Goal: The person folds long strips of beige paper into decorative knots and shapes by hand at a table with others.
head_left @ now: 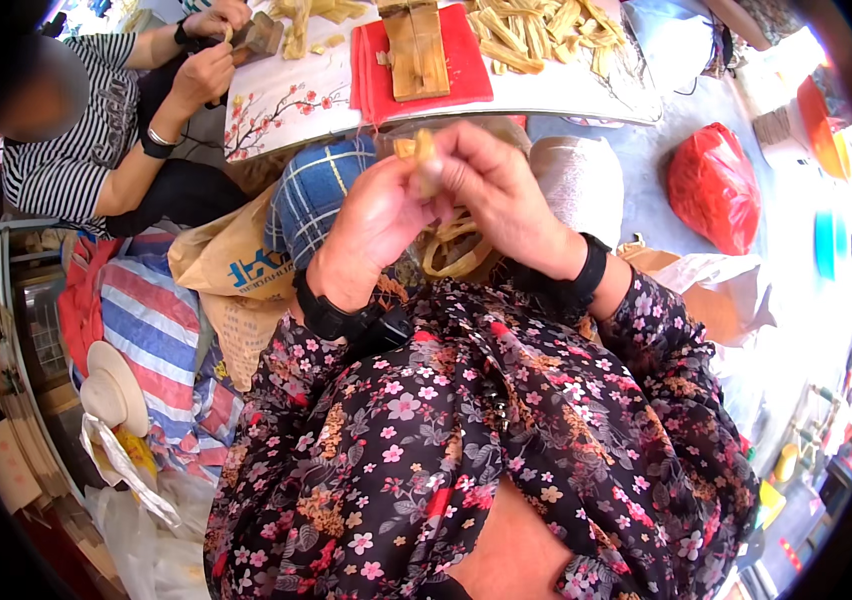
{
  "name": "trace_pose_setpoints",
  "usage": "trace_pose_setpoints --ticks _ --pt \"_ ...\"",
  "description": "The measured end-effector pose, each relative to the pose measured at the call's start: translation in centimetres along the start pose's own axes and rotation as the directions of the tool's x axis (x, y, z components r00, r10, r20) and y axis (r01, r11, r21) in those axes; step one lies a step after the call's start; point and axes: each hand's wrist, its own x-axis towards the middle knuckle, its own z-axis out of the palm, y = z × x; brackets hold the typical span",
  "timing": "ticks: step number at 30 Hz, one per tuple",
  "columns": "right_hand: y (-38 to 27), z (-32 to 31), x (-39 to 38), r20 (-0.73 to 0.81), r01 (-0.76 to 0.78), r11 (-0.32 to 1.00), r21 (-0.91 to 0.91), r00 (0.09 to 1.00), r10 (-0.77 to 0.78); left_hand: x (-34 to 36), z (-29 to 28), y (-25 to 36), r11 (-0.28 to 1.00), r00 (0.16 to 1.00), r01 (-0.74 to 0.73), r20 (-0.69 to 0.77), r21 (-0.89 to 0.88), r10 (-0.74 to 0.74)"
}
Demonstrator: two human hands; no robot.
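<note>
Left grip (378,212) and right grip (499,190) pinching yellowish strip (425,147), bulging red bag (714,188), contents unclear, brown sack (208,252)

Large blue letters (258,273) are printed on a brown sack (208,252) at nine o'clock; smaller, blurred characters (250,335) are seen at their six o'clock.

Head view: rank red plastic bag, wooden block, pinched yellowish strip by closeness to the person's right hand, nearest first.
1. Yellowish strip: pinched in the right hand.
2. Wooden block: ahead, on the red cloth.
3. Red plastic bag: off to the right.
</note>
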Motion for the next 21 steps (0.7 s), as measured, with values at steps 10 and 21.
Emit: trace_pose_setpoints --ticks 10,21 --pt "0.4 -2.0 1.4 -0.197 0.033 0.976 -0.215 0.977 -0.076 -1.2 4.8 1.6 -0.338 0.638 -0.223 0.399 0.914 0.658" --pt "-3.1 -2.1 0.4 0.126 0.142 0.761 -0.633 0.989 -0.079 -0.3 5.1 2.8 -0.129 0.57 -0.427 0.376 0.895 0.731"
